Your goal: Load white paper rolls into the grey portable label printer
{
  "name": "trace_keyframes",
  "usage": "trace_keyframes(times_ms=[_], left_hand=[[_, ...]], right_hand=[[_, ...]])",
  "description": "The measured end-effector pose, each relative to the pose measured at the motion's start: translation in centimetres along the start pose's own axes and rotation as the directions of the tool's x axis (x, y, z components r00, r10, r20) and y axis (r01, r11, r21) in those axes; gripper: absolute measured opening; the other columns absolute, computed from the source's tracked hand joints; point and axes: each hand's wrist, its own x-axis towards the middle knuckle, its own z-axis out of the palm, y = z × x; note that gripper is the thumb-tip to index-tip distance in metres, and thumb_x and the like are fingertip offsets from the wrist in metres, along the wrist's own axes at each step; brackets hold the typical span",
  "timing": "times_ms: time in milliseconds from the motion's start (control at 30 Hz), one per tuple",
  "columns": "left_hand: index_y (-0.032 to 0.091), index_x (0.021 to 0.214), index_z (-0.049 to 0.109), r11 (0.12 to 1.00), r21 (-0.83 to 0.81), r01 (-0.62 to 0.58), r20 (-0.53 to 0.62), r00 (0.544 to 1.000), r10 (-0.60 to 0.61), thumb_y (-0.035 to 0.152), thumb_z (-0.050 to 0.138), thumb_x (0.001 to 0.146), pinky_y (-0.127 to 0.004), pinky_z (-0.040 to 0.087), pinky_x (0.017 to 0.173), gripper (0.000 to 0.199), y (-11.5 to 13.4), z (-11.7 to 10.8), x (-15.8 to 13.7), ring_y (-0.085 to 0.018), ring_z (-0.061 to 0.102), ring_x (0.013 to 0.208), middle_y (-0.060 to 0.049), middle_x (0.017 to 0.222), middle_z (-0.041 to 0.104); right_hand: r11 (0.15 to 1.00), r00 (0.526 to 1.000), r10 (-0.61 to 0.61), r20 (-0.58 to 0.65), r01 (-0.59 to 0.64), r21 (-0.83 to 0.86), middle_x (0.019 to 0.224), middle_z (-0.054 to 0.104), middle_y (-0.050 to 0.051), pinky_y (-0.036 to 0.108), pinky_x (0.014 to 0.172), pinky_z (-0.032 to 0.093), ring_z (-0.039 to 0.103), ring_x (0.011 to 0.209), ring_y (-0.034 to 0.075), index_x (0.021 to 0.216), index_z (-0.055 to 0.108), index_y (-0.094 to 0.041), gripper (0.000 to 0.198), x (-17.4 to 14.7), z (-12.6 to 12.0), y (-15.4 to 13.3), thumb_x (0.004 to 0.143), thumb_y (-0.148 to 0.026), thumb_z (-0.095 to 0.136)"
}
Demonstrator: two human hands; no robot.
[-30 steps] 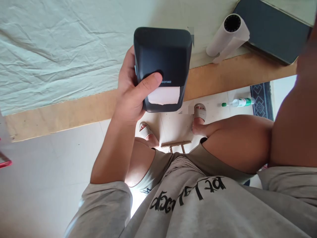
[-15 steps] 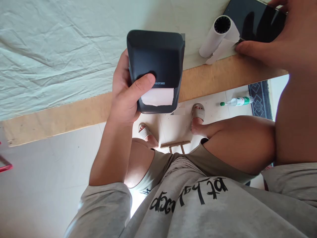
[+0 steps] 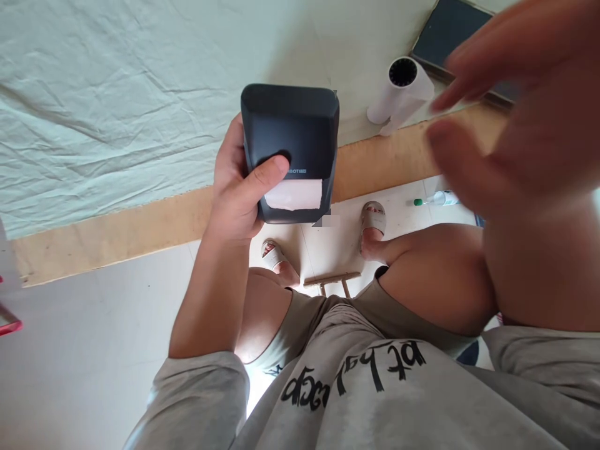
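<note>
Two hands: the left hand [image 3: 241,181] grips, while the right hand [image 3: 529,140] hovers well apart to its right.
Left grip: closed firmly on the device [image 3: 290,131], thumb across its front, fingers wrapped around its left side.
Device: black, in the left hand, with pale lettering just beside the thumb tip.
Paper [image 3: 294,196]: white strip on the device's front, just below the gripping thumb.
Right grip: blurred, thumb and fingers spread apart, nothing seen between them.
Roll [image 3: 384,103]: white with a dark hollow core, to the right of the left grip, its loose end towards the right hand.
Slab [image 3: 447,34]: dark and flat, beyond the roll, partly hidden behind the right hand.
Cloth [image 3: 117,100]: pale, creased, beyond and left of the left grip.
Board [image 3: 375,159]: bare wood along the cloth's near edge, passing behind the left grip.
Bottle [image 3: 443,198]: green-capped, lying on the floor [image 3: 98,331], partly covered by the right hand.
Slippers [image 3: 374,217]: worn on both feet, below and right of the left grip.
</note>
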Motion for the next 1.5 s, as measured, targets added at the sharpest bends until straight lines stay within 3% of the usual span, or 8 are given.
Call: trace_keyframes(times_ms=[100, 233, 500, 633, 1033, 1200, 1333, 1500], left_hand=[[0.020, 0.102, 0.046, 1.000, 0.026, -0.009, 0.008, 1.000, 0.009, 0.031, 0.060, 0.065, -0.020, 0.043, 0.063, 0.041, 0.2, 0.1, 0.0, -0.008, 0.052, 0.077, -0.002, 0.090, 0.052], [0.021, 0.100, 0.045, 0.999, 0.016, 0.049, 0.034, 0.998, -0.049, 0.028, 0.058, 0.066, -0.018, 0.041, 0.060, 0.037, 0.5, -0.1, -0.1, -0.008, 0.051, 0.076, -0.003, 0.092, 0.050], [0.024, 0.104, 0.043, 0.990, -0.130, 0.054, 0.019, 0.998, -0.052, 0.037, 0.050, 0.071, -0.027, 0.046, 0.079, 0.036, 1.0, 0.4, -0.2, -0.015, 0.051, 0.095, -0.003, 0.102, 0.051], [0.022, 0.102, 0.046, 0.959, -0.249, 0.133, 0.028, 0.991, -0.130, 0.036, 0.027, 0.079, -0.033, 0.039, 0.089, 0.033, 1.5, 0.5, 0.0, -0.020, 0.047, 0.105, -0.005, 0.100, 0.053], [0.021, 0.091, 0.050, 0.973, -0.225, 0.056, -0.090, 0.993, -0.078, 0.027, 0.034, 0.078, -0.018, 0.031, 0.057, 0.022, 1.5, 1.1, -0.1, -0.007, 0.042, 0.065, -0.002, 0.070, 0.048], [0.024, 0.092, 0.050, 0.968, -0.224, 0.114, -0.040, 0.991, -0.126, 0.038, 0.026, 0.079, -0.026, 0.042, 0.075, 0.031, 1.6, 1.5, 0.0, -0.014, 0.051, 0.093, -0.001, 0.105, 0.054], [0.028, 0.098, 0.048, 0.984, -0.155, 0.088, -0.052, 0.994, -0.098, 0.031, 0.034, 0.077, -0.026, 0.044, 0.077, 0.026, 1.2, 1.5, -0.2, -0.015, 0.053, 0.100, 0.001, 0.108, 0.053], [0.029, 0.099, 0.048, 0.992, -0.103, 0.076, -0.022, 0.997, -0.079, 0.033, 0.035, 0.077, -0.028, 0.046, 0.082, 0.026, 1.1, 1.0, -0.3, -0.015, 0.054, 0.099, 0.000, 0.104, 0.054]], right_hand=[[0.967, 0.965, -0.200, 0.170, 0.223, -0.127, 0.106, 0.046, -0.005, 0.008, 0.076, 0.042, 0.045, 0.085, -0.006, 0.098, 0.049, -0.023, 0.032, -0.1, 2.3, -2.8, 0.066, -0.024, 0.049], [0.959, 0.970, -0.089, 0.227, 0.145, -0.243, 0.120, 0.035, -0.009, 0.006, 0.082, 0.042, 0.044, 0.093, -0.007, 0.104, 0.041, -0.031, 0.030, 0.2, 4.7, -4.5, 0.077, -0.024, 0.031], [0.999, 0.963, 0.054, 0.264, -0.050, -0.020, 0.128, 0.023, -0.005, 0.004, 0.096, 0.041, 0.032, 0.122, -0.001, 0.116, 0.033, -0.027, 0.040, 1.3, 5.3, -3.7, 0.076, -0.030, 0.029], [0.999, 0.962, 0.040, 0.270, -0.042, 0.002, 0.128, 0.025, -0.006, 0.002, 0.081, 0.042, 0.030, 0.123, 0.001, 0.117, 0.031, -0.028, 0.041, 1.3, 5.7, -3.5, 0.077, -0.038, 0.027], [0.999, 0.958, -0.003, 0.287, -0.009, 0.038, 0.128, 0.023, -0.007, 0.003, 0.065, 0.036, 0.037, 0.111, -0.002, 0.116, 0.031, -0.028, 0.047, 1.7, 5.7, -3.7, 0.071, -0.042, 0.037], [0.994, 0.984, 0.101, 0.148, -0.093, -0.056, 0.095, 0.044, 0.000, 0.011, 0.071, 0.036, 0.037, 0.074, -0.006, 0.104, 0.044, -0.020, 0.043, 2.3, 5.0, -4.4, 0.070, -0.046, 0.041], [0.976, 0.980, 0.200, -0.005, -0.200, -0.089, 0.058, 0.038, -0.001, 0.014, 0.059, 0.022, 0.024, 0.053, -0.007, 0.090, 0.050, -0.012, 0.041, 2.5, 5.2, -4.4, 0.075, -0.047, 0.033], [0.985, 0.955, 0.172, -0.240, -0.170, 0.031, 0.070, 0.049, -0.003, 0.012, 0.055, 0.023, 0.027, 0.048, -0.010, 0.091, 0.051, -0.013, 0.033, 2.5, 6.2, -4.3, 0.078, -0.038, 0.033]])
